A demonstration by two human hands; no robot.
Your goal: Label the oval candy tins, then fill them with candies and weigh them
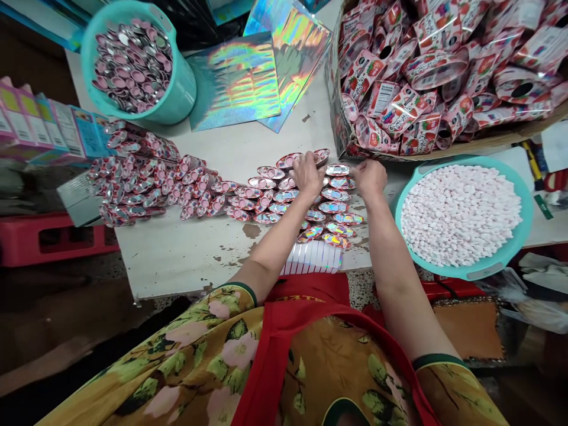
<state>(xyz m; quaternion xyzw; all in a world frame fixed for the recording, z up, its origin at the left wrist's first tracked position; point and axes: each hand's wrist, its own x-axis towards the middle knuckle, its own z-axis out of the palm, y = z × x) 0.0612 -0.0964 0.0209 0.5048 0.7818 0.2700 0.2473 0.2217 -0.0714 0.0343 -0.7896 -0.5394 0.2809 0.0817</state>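
Observation:
Rows of small strawberry-print packs (333,207) stand close together on the table, their oval ends up. Some ends carry shiny rainbow-silver strips; others show a pink disc. My left hand (309,176) reaches over the back rows, its fingers curled down around a pack (322,157). To its right, my right hand (371,177) has its fingertips pinched together beside the end of a silver-topped pack (338,170). Whatever that pinch holds is too small to make out. Below the rows, near my apron, lies a sheet of silver strips (313,258).
A turquoise bucket (184,89) of pink and silver discs stands back left, beside holographic sheets (235,80). A carton (335,112) of printed packs fills the back right. Right of my arm sits a turquoise basin (526,222) of small white pieces. More packs (133,177) are heaped left.

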